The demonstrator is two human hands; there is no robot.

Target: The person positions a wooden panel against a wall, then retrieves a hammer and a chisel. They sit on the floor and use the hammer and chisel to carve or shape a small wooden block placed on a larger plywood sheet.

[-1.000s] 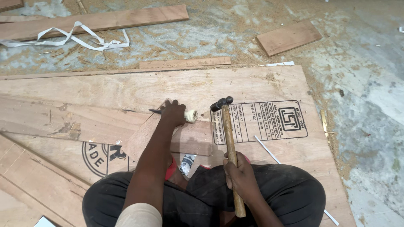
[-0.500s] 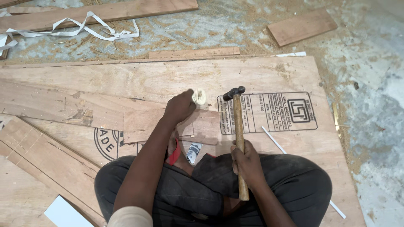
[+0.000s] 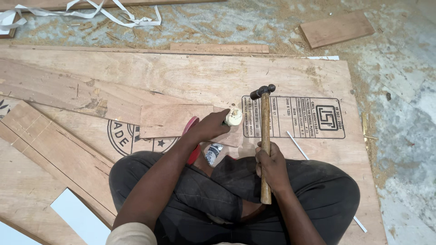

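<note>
posture: person sits cross-legged on a large plywood sheet [image 3: 281, 77] laid on the floor, work right in front of the knees.
left hand [image 3: 210, 127]: fingers curled shut around a chisel-like tool, its pale rounded handle end [image 3: 234, 116] poking out on the thumb side; blade hidden under the hand, cannot tell where the tip sits.
why held so: handle end looks turned toward the hammer head, so it seems presented as the striking face; hand rests low on the wood, likely to steady the tool.
right hand [image 3: 271, 167]: wrapped closed around the lower part of the wooden hammer [image 3: 265, 140] handle, far from the head, a grip that would give swing.
hammer head: dark metal, just beside the pale handle end, not touching it.
workpiece: small reddish board [image 3: 175, 119] lying flat on the sheet under the left hand, overlapping a longer plank [image 3: 81, 93].
printed label: black rectangular stamp [image 3: 313, 117] with a square logo, on the sheet right of the hammer.
round stamp: black circular mark [image 3: 125, 138] with stars, half covered by the board and knee.
small package: white-and-blue tube or bottle [image 3: 212, 154] by the lap, next to a red item [image 3: 192, 140].
litter: white strapping [image 3: 113, 11] top left, white strip [image 3: 297, 145], loose offcut [image 3: 336, 28] on the dusty floor.
</note>
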